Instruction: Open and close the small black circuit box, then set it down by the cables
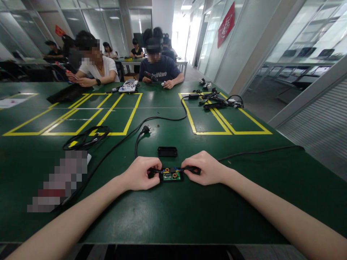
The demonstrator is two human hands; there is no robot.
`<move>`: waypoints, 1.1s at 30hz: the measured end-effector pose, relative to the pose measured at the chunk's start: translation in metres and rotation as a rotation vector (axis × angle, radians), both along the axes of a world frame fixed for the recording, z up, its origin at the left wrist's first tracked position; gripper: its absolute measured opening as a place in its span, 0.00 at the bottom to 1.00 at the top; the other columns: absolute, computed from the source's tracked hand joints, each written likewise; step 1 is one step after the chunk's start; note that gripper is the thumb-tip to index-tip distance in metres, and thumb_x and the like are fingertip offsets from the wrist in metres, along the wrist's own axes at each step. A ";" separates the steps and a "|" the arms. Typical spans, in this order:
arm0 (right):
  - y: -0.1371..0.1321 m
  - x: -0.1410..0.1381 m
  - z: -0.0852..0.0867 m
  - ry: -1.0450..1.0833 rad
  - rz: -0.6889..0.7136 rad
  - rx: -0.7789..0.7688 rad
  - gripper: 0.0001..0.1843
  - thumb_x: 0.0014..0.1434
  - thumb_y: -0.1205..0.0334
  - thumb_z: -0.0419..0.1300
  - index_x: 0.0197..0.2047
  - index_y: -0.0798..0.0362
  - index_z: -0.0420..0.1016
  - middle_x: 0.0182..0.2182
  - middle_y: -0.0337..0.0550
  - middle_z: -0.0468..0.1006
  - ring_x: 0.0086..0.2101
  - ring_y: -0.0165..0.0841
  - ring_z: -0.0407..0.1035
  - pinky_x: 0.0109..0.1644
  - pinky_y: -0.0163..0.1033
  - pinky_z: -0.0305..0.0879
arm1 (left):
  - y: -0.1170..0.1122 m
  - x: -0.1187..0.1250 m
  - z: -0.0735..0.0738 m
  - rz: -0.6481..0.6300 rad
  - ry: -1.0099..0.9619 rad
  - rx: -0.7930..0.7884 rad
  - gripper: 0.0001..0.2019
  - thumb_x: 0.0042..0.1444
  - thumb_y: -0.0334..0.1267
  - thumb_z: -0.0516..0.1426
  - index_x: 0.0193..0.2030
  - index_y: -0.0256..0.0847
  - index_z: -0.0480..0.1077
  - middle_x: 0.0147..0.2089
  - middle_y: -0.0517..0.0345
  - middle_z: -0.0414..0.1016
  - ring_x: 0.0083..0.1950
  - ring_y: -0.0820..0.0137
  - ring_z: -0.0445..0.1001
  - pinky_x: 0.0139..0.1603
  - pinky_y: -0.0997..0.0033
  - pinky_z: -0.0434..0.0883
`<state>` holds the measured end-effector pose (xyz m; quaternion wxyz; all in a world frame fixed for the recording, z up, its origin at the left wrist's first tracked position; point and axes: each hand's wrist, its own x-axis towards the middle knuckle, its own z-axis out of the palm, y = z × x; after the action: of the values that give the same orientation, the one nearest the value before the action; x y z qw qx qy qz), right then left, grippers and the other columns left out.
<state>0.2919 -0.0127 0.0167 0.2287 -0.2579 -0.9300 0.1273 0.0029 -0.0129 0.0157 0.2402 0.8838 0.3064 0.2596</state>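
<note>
A small green circuit board (168,176) with copper coils sits in a shallow black case (179,179) on the table. My left hand (143,172) pinches the black power cord where it enters the case's left end. At the opposite end, my right hand (204,168) is closed on another stretch of black cord, thumb and finger close to the board. Thin blue and yellow wires show at both ends of the board. Just beyond the case lies a black plastic cover (167,151), its hollow side up. A power plug (145,129) rests behind my left hand.
On the green table (151,213), a coiled black cable (86,137) and a blurred-out flat object (59,184) lie to the left. A tangle of black cables (217,101) is at the far right. Two people (159,68) sit across, handling things. Yellow tape (132,113) marks rectangles.
</note>
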 end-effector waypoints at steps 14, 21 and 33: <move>0.010 0.001 -0.008 0.016 -0.109 0.080 0.07 0.67 0.65 0.59 0.44 0.53 0.79 0.30 0.41 0.82 0.28 0.32 0.76 0.32 0.35 0.65 | 0.004 0.001 -0.004 0.142 0.032 0.104 0.03 0.58 0.31 0.57 0.37 0.41 0.73 0.31 0.62 0.76 0.28 0.73 0.73 0.30 0.76 0.68; 0.012 0.002 -0.006 0.001 -0.074 0.093 0.08 0.69 0.65 0.57 0.44 0.52 0.78 0.36 0.45 0.81 0.34 0.34 0.76 0.36 0.36 0.68 | 0.006 0.000 -0.004 0.114 0.023 0.153 0.04 0.60 0.32 0.58 0.39 0.41 0.75 0.36 0.56 0.79 0.37 0.67 0.78 0.39 0.70 0.74; 0.011 0.003 -0.006 -0.011 -0.047 0.091 0.07 0.69 0.65 0.58 0.45 0.53 0.77 0.37 0.45 0.81 0.35 0.35 0.77 0.37 0.37 0.68 | 0.006 0.000 -0.004 0.106 0.026 0.160 0.04 0.61 0.31 0.58 0.40 0.41 0.74 0.36 0.57 0.79 0.36 0.67 0.77 0.38 0.70 0.73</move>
<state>0.2946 -0.0015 0.0109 0.2382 -0.2696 -0.9298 0.0780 0.0027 -0.0066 0.0118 0.1506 0.8860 0.3341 0.2841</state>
